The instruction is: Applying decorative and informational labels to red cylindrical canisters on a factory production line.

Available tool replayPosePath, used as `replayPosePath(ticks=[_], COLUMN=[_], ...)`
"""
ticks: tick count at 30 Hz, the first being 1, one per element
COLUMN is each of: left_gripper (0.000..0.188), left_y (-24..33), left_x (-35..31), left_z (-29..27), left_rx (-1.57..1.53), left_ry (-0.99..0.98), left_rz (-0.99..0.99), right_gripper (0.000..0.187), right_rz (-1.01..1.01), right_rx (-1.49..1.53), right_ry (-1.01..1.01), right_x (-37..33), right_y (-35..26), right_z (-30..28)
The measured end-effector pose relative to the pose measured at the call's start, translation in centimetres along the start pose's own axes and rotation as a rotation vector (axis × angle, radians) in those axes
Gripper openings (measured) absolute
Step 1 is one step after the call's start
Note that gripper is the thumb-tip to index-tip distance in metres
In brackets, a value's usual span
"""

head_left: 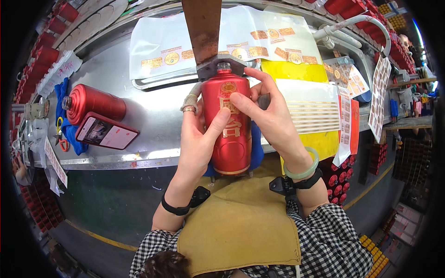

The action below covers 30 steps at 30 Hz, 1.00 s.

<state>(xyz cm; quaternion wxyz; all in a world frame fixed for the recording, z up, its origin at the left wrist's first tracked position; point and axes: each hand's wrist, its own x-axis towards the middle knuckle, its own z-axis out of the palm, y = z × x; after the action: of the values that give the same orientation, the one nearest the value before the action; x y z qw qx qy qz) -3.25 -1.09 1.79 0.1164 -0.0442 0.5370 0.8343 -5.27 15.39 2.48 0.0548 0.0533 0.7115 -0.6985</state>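
Observation:
A glossy red bottle (233,153) with gold characters and a small gold emblem on its front lies in front of me, neck pointing away. Its clear neck meets a dark metal bracket (207,69) at the foot of a brown upright post. Around its left side wraps my left hand (197,136), with tape on a finger and the thumb pressed beside the gold lettering. From the right, my right hand (274,113) grips the bottle, its thumb on the lettering near the emblem and its index finger reaching up by the shoulder. Blue cloth (256,139) shows beneath the bottle.
On the left, another red bottle (99,104) lies behind a phone (107,131), near orange-handled scissors (63,142) and blue cloth. Decal sheets (169,41) cover a tray at the back. Striped gold sheets (310,113) lie on yellow sheeting at right, beneath a curved white pipe (357,19).

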Motion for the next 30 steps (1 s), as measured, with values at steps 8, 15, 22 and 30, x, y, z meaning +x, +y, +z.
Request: replayPosePath(ticks=[8, 15, 22, 30], left_gripper=[0.069, 0.070, 0.083, 0.090], left_y=[0.0, -0.1, 0.1, 0.2], left_x=[0.0, 0.5, -0.2, 0.0], left_z=[0.0, 0.1, -0.2, -0.3], left_rx=[-0.023, -0.007, 0.087, 0.050], left_ry=[0.004, 0.013, -0.024, -0.054], left_rz=[0.007, 0.029, 0.043, 0.034], right_gripper=[0.069, 0.064, 0.061, 0.060], right_rz=[0.004, 0.035, 0.030, -0.069], right_rx=[-0.048, -0.024, -0.038, -0.184], right_ry=[0.006, 0.006, -0.003, 0.009], right_x=[0.1, 0.6, 0.9, 2.0], right_y=[0.0, -0.4, -0.8, -1.1], right_z=[0.1, -0.2, -0.1, 0.1])
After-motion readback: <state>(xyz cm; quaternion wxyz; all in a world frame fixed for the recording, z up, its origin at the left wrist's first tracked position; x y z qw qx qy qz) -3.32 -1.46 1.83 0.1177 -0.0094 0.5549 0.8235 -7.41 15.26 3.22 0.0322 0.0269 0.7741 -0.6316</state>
